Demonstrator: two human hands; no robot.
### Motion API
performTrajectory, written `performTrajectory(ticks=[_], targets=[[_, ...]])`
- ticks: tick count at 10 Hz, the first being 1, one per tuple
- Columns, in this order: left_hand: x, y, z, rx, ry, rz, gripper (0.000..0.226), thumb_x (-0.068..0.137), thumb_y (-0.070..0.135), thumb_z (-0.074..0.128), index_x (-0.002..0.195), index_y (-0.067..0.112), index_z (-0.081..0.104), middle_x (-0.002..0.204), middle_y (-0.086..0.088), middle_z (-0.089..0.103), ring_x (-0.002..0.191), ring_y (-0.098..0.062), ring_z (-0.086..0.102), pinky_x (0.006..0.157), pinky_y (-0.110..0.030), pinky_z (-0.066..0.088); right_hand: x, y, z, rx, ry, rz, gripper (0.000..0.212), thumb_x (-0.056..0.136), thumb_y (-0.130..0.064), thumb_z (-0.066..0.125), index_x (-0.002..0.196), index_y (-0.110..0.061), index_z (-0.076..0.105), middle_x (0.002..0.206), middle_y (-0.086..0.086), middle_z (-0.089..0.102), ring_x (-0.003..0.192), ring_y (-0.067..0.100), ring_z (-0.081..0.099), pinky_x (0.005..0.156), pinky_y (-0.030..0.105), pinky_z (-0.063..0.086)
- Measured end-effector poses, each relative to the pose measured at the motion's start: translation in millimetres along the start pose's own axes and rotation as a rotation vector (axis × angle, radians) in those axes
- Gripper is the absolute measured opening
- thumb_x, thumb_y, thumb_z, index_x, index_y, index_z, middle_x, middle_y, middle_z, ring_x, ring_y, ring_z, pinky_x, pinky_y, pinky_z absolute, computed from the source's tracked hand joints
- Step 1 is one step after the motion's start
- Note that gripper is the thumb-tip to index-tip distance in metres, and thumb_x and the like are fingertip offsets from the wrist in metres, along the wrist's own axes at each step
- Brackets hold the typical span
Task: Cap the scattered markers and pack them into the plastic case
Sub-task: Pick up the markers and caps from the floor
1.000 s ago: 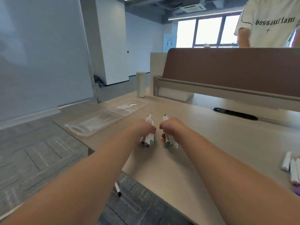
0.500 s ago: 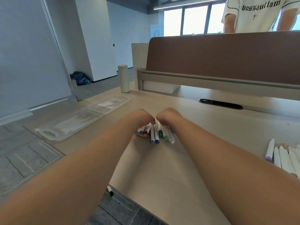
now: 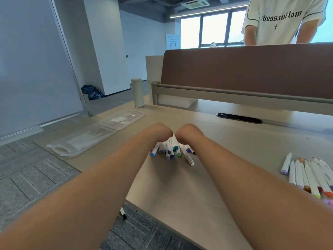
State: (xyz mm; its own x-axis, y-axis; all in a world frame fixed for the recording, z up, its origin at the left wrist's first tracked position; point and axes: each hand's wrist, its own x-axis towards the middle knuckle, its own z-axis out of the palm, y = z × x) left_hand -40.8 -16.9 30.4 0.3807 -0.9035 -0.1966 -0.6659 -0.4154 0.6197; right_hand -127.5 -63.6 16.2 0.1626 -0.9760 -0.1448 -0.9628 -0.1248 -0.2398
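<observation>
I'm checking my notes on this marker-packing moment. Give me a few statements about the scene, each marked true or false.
1. The clear plastic case lies open on the desk, to the left of both hands. True.
2. The left hand and right hand are side by side over the middle bundle of markers. True.
3. The second group of markers lies right beside the case. False: it lies at the desk's right side, far from the case.
4. The pale bottle lies on its side. False: it stands upright at the desk's far end, near the brown divider.
</observation>
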Motion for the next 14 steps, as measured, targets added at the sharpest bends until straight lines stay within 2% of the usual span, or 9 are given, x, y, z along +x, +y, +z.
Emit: performTrajectory(ticks=[2, 3, 4, 5, 7, 9, 10, 12, 14], targets=[[-13.8, -6.1, -3.8, -0.06, -0.063, -0.023, 0.036, 0.098, 0.025, 0.052, 0.127, 0.003, 0.053, 0.11, -0.014, 0.051, 0.112, -0.036, 0.057, 0.098, -0.044, 0.05, -5.4, 8.6, 2.3, -0.056, -0.01, -0.128, 0.023, 0.093, -0.007, 0.042, 0.073, -0.007, 0.053, 0.078, 0.007, 0.052, 0.066, 0.021, 0.049, 0.071, 0.032, 0.042], [-30.6, -9.5, -11.0, -0.035, -0.012, -0.004, 0.039, 0.099, 0.028, 0.051, 0.129, 0.003, 0.051, 0.122, -0.015, 0.054, 0.111, -0.036, 0.058, 0.098, -0.043, 0.05, -22.8, 7.4, -4.4, 0.025, 0.02, -0.105, 0.025, 0.093, -0.008, 0.045, 0.069, -0.009, 0.05, 0.08, 0.008, 0.054, 0.078, 0.026, 0.052, 0.072, 0.032, 0.043], [-43.5, -21.0, -22.2, -0.105, 0.024, 0.019, 0.031, 0.099, 0.024, 0.051, 0.122, 0.004, 0.055, 0.123, -0.015, 0.057, 0.104, -0.032, 0.063, 0.093, -0.042, 0.053, -43.9, -4.7, -7.3, 0.158, 0.084, -0.112, 0.023, 0.09, -0.005, 0.046, 0.067, -0.009, 0.049, 0.072, 0.008, 0.051, 0.073, 0.026, 0.051, 0.069, 0.031, 0.043], [-58.0, -42.5, -40.1, -0.351, 0.121, 0.016, 0.023, 0.095, 0.019, 0.051, 0.109, 0.002, 0.059, 0.107, -0.016, 0.067, 0.078, -0.026, 0.066, 0.078, -0.037, 0.056, -67.3, -29.4, -4.2, 0.317, 0.141, -0.167, 0.021, 0.089, -0.009, 0.05, 0.068, -0.009, 0.049, 0.073, 0.009, 0.056, 0.068, 0.026, 0.054, 0.061, 0.03, 0.043], [-112.9, -135.3, -88.2, -0.527, 0.391, 0.009, 0.018, 0.093, 0.014, 0.05, 0.092, 0.003, 0.065, 0.075, -0.012, 0.066, 0.055, -0.022, 0.057, 0.052, -0.026, 0.048, -119.0, -101.2, 24.3, 0.429, 0.173, -0.405, 0.026, 0.09, -0.018, 0.052, 0.065, -0.011, 0.049, 0.074, 0.008, 0.052, 0.072, 0.027, 0.05, 0.064, 0.028, 0.035], [-170.4, -265.4, -108.1, -0.611, 0.512, -0.127, 0.02, 0.093, 0.006, 0.051, 0.075, 0.006, 0.06, 0.065, -0.011, 0.059, 0.048, -0.021, 0.048, 0.047, -0.022, 0.037, -182.6, -189.8, 105.4, 0.448, -0.011, -0.616, 0.019, 0.088, -0.022, 0.055, 0.076, -0.009, 0.063, 0.074, 0.009, 0.058, 0.072, 0.026, 0.055, 0.06, 0.028, 0.038], [-196.5, -341.4, -100.9, -0.625, 0.534, -0.246, 0.018, 0.093, 0.006, 0.051, 0.078, 0.004, 0.061, 0.063, -0.011, 0.058, 0.044, -0.021, 0.047, 0.045, -0.021, 0.036, -216.3, -230.7, 163.9, 0.397, -0.112, -0.694, 0.027, 0.086, -0.021, 0.056, 0.06, -0.011, 0.053, 0.062, 0.008, 0.052, 0.066, 0.027, 0.053, 0.06, 0.03, 0.038], [-231.8, -488.6, -63.9, -0.618, 0.555, -0.499, 0.019, 0.094, 0.008, 0.048, 0.083, 0.004, 0.063, 0.061, -0.008, 0.059, 0.044, -0.018, 0.045, 0.042, -0.02, 0.03, -262.2, -282.8, 302.0, 0.282, -0.374, -0.738, 0.031, 0.087, -0.019, 0.056, 0.058, -0.013, 0.048, 0.056, 0.004, 0.046, 0.06, 0.026, 0.047, 0.057, 0.031, 0.035], [-233.7, -609.6, -10.8, -0.643, 0.527, -0.72, 0.022, 0.096, 0.007, 0.049, 0.078, 0.003, 0.06, 0.064, -0.012, 0.058, 0.044, -0.019, 0.047, 0.042, -0.02, 0.036, -273.5, -307.0, 447.6, 0.243, -0.552, -0.671, 0.033, 0.089, -0.021, 0.055, 0.058, -0.015, 0.046, 0.055, 0.002, 0.046, 0.052, 0.019, 0.045, 0.049, 0.027, 0.03]])
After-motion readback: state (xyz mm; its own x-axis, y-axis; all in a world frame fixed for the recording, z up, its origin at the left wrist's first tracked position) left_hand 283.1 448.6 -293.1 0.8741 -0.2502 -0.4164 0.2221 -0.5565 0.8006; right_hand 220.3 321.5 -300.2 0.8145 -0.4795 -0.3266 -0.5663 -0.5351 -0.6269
